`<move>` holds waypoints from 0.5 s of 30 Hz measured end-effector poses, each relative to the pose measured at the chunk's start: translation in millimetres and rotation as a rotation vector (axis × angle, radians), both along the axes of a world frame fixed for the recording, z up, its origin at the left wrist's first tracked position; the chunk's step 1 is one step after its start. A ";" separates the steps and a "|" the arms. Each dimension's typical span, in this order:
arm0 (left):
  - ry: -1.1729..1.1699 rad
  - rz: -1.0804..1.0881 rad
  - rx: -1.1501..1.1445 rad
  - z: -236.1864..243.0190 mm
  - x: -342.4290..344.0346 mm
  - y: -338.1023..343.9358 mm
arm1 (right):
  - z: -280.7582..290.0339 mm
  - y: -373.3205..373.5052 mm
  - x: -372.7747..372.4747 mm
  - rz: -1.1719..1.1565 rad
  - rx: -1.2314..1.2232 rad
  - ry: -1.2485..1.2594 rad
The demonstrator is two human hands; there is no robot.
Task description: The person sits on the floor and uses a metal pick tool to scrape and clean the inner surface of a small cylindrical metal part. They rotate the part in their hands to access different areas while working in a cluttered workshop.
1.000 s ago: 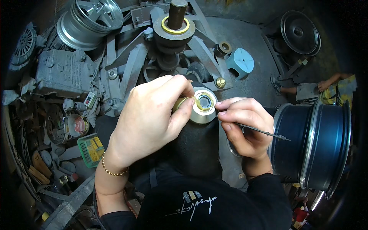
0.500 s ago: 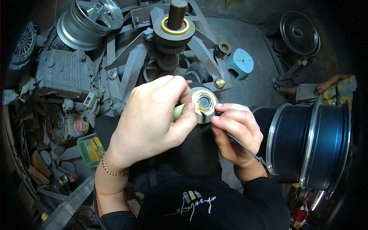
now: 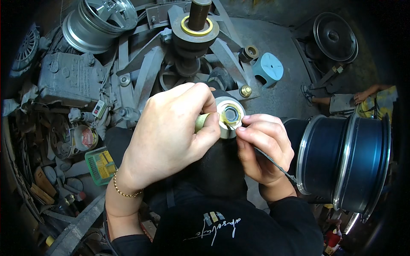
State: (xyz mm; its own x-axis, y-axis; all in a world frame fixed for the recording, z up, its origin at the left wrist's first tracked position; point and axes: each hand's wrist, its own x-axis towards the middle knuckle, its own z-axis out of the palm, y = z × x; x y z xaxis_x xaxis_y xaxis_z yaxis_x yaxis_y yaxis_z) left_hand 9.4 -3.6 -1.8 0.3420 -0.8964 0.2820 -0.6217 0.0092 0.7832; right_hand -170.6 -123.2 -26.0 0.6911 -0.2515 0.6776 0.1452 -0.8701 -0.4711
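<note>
In front of my chest my left hand [image 3: 164, 128] is closed, thumb and fingers pinching a pale yellow-green roll [image 3: 200, 122] whose material I cannot make out. Against its fingertips sits a whitish ring [image 3: 222, 105] with a yellow inner edge and a grey-blue round centre. My right hand [image 3: 265, 145] is closed too, its fingertips pressed to the ring's right and near side. A thin dark cord [image 3: 274, 163] runs out from under the right fingers toward the lower right. Small dark slits show on the ring's near side, between the two hands.
A machine frame with a threaded post [image 3: 199, 15] stands straight ahead. Dark blue wheel rims [image 3: 363, 158] are on my right, a silver rim [image 3: 92, 34] far left. A blue stool [image 3: 269, 68] and a seated person [image 3: 363, 96] are beyond. A green basket [image 3: 96, 173] lies left.
Both hands keep their hold with barely any movement. The wide pale notch on the ring's near side now shows as narrower dark slits.
</note>
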 end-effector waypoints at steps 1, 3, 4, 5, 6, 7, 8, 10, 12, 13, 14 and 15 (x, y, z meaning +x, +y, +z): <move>-0.003 0.002 -0.002 -0.5 -0.1 -0.2 | -0.6 0.2 0.0 -0.002 0.004 -0.006; -0.009 0.005 -0.004 -0.8 -0.3 -0.6 | -0.3 0.5 -0.4 -0.005 -0.006 0.003; -0.011 0.006 -0.005 -0.8 -0.3 -0.7 | -0.1 0.7 -0.6 -0.007 -0.012 0.007; -0.013 0.007 -0.006 -0.8 -0.3 -0.8 | 0.1 1.1 -0.5 -0.011 -0.015 0.012; -0.012 0.007 -0.004 -0.7 -0.3 -0.8 | 0.2 1.7 0.0 -0.014 -0.018 0.016; -0.010 0.007 -0.003 -0.6 -0.4 -0.9 | 0.2 2.2 0.4 -0.018 -0.021 0.020; -0.009 0.007 -0.002 -0.5 -0.4 -1.0 | 0.0 2.7 0.5 -0.022 -0.014 0.015; -0.018 0.005 -0.002 -0.3 -0.1 -1.5 | -0.6 3.5 0.5 -0.033 0.000 0.004; -0.038 0.002 -0.009 -0.4 0.4 -1.7 | -1.0 3.9 -1.0 -0.029 0.020 -0.009; -0.054 0.000 -0.016 -0.6 0.9 -1.7 | -1.2 4.0 -1.2 -0.026 0.031 -0.016; -0.071 -0.001 -0.022 -0.7 1.1 -1.5 | -1.0 4.0 -0.7 -0.025 0.025 -0.012; -0.047 -0.002 -0.014 -0.5 0.8 -1.5 | -0.4 4.0 -0.2 -0.026 0.019 -0.006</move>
